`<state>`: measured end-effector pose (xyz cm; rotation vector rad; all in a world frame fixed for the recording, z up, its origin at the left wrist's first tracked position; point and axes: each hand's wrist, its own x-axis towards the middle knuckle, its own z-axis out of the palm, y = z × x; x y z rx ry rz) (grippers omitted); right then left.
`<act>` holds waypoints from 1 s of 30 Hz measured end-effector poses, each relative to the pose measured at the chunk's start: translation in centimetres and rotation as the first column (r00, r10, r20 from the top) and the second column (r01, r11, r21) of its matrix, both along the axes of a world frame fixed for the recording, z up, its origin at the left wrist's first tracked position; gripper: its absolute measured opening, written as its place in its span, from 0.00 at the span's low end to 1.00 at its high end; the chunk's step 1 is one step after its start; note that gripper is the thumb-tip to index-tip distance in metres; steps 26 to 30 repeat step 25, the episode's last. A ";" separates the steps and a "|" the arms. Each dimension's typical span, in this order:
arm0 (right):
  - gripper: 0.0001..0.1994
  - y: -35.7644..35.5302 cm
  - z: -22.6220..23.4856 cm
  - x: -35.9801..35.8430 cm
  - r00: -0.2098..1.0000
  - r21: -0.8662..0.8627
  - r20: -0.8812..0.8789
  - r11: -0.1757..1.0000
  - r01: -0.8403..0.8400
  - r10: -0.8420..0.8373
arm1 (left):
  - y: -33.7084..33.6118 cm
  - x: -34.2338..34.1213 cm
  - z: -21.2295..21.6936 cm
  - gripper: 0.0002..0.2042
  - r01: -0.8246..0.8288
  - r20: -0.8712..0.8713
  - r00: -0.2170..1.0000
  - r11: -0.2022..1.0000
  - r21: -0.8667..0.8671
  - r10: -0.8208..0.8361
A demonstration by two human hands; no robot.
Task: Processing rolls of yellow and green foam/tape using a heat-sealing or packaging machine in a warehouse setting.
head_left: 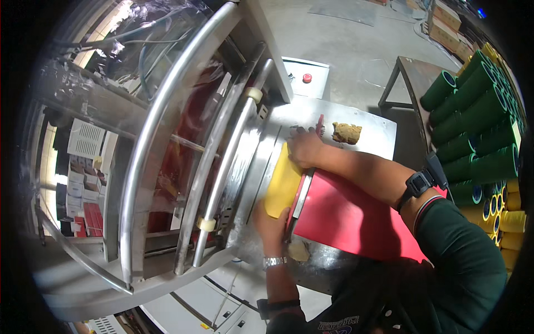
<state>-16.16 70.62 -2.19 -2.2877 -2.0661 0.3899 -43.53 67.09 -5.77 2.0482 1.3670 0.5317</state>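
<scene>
A smooth yellow roll (282, 183) lies lengthwise across the metal worktop (370, 118), between my two hands. My left hand (270, 224) is wrapped round its near end, the thumb along its right side. At the far end my right hand (305, 147) grips it, with the fingers curled over and partly hidden. Right beside the roll runs a narrow metal bar (302, 196). A red sheet (350, 222) spreads from that bar toward my body, under my right forearm. Just past my right hand are a thin red strip-like piece (320, 123) and a rough brown lump (347, 133).
On the left stands a machine frame with steel rollers (236, 153) and a curved rail (153, 122). A pale lump (298, 250) sits near my left wrist. A red button (307, 78) tops a white box beyond. Stacked green rolls (467, 122) and yellow rolls (512, 221) fill the right.
</scene>
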 end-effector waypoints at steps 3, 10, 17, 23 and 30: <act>0.24 -2.2 2.2 -0.4 0.996 0.028 -0.012 0.995 0.091 -0.091 | -0.5 -0.4 -0.5 0.34 0.041 -0.027 0.999 0.975 0.216 -0.036; 0.20 -20.0 7.9 4.2 0.884 0.637 -0.462 0.721 0.274 0.072 | -4.7 0.7 2.8 0.25 -0.217 0.295 0.944 0.949 0.230 0.144; 0.20 -45.3 8.6 9.0 0.791 0.548 -0.564 0.609 0.574 -0.238 | -17.8 15.2 11.5 0.23 0.391 0.524 0.755 0.912 0.122 -0.394; 0.21 -65.9 5.1 12.1 0.502 0.515 -0.529 0.211 0.831 -0.684 | -33.4 28.0 15.6 0.23 0.895 0.573 0.401 0.439 -0.079 -0.715; 0.25 -71.0 3.5 13.6 0.393 0.545 -0.425 0.116 0.831 -0.815 | -37.7 30.2 15.8 0.24 0.913 0.571 0.400 0.367 -0.178 -0.717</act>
